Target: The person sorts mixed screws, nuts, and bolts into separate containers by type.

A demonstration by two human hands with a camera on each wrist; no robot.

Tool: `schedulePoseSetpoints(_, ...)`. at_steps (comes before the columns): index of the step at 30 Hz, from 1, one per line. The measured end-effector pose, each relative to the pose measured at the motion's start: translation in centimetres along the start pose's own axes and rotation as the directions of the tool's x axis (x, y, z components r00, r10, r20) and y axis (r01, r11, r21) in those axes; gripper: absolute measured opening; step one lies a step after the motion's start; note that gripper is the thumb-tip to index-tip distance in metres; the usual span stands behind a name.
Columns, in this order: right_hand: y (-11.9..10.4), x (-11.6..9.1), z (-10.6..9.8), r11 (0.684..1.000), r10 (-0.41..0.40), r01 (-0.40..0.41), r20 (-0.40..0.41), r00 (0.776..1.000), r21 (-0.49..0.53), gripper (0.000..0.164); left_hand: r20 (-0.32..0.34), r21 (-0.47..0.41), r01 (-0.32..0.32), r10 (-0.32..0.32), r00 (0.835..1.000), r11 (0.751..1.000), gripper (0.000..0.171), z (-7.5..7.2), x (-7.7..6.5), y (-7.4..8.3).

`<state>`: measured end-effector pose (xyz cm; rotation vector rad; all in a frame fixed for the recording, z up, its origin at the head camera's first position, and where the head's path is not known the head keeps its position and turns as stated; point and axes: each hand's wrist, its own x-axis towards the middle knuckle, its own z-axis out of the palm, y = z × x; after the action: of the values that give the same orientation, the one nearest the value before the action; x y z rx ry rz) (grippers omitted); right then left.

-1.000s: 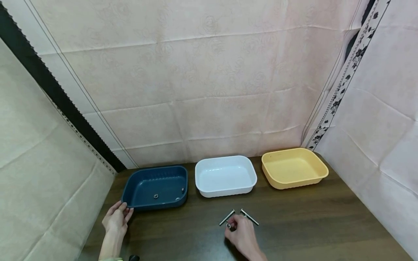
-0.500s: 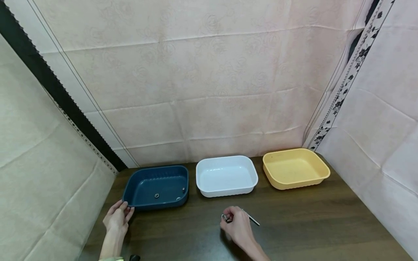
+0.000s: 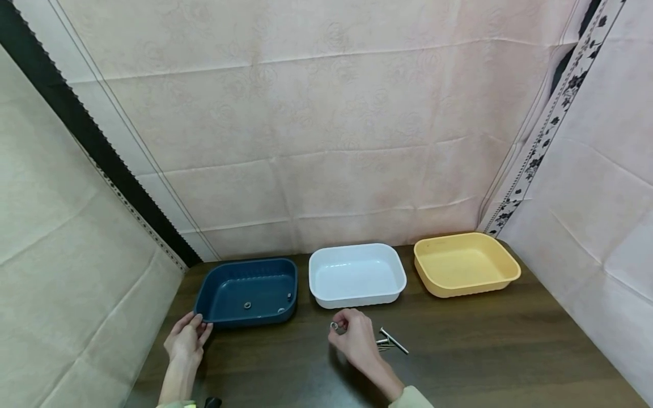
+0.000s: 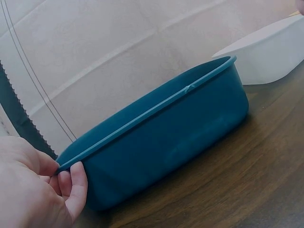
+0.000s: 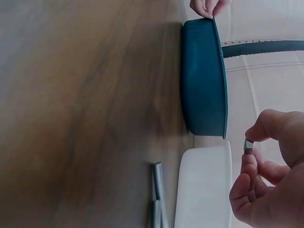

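My left hand (image 3: 185, 343) pinches the rim of a dark blue plastic tray (image 3: 232, 292) at its near left corner. In the left wrist view, the thumb and fingers grip that rim. A small ring-like nut (image 3: 247, 305) lies inside the tray, with another small metal piece (image 3: 289, 296) near its right wall. My right hand (image 3: 354, 339) is over the table in front of the white tray (image 3: 357, 277), pinching a metal nut (image 5: 248, 146) between thumb and fingertip. Several slim metal rods (image 3: 394, 341), perhaps bolts, lie on the table just right of this hand, partly hidden.
A yellow tray (image 3: 464, 263) stands right of the white one, at the back of the brown wooden table (image 3: 469, 340). Pale cloth (image 3: 316, 130) hangs behind and on both sides. A small black object (image 3: 212, 402) shows at the bottom edge, beside the left forearm.
My right hand has moved left and slightly away from me, carrying the nut off from the rods, which now show more. The left hand keeps its grip on the blue tray.
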<state>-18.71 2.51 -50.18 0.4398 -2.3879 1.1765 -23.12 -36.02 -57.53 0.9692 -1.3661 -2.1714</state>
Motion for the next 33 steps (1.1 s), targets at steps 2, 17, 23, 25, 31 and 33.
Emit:
schedulePoseSetpoints(2,-0.2,0.5,0.4,1.000,0.004,-0.004,0.012,1.000,0.009,0.015,0.011,0.006,-0.009,0.009,1.000,1.000,0.040,0.0,0.1,0.0)
schedulePoseSetpoints(17,-2.5,4.1,4.2,1.000,-0.003,-0.001,0.132,0.991,0.030,0.010,0.054,-0.002,-0.006,0.006,0.999,1.000,0.025,0.0,-1.6,1.3)
schedulePoseSetpoints(23,-3.2,5.5,5.8,0.999,-0.024,0.020,0.136,0.990,0.031,0.009,0.064,0.018,-0.004,0.002,0.998,1.000,0.022,0.3,-2.3,1.6)
schedulePoseSetpoints(25,-3.5,5.8,6.2,0.999,-0.027,0.022,0.148,0.989,0.037,0.009,0.056,0.027,0.001,-0.002,0.998,1.000,0.024,0.2,-2.0,1.3)
schedulePoseSetpoints(31,-4.1,6.8,7.6,1.000,-0.016,0.014,0.178,0.984,0.016,0.010,0.013,0.032,0.001,-0.001,1.000,0.999,0.039,-0.1,-0.2,0.2)
schedulePoseSetpoints(33,-4.3,7.1,8.0,1.000,-0.008,0.007,0.182,0.983,0.004,0.010,0.011,0.027,-0.009,0.009,1.000,1.000,0.039,-0.1,0.1,0.0)
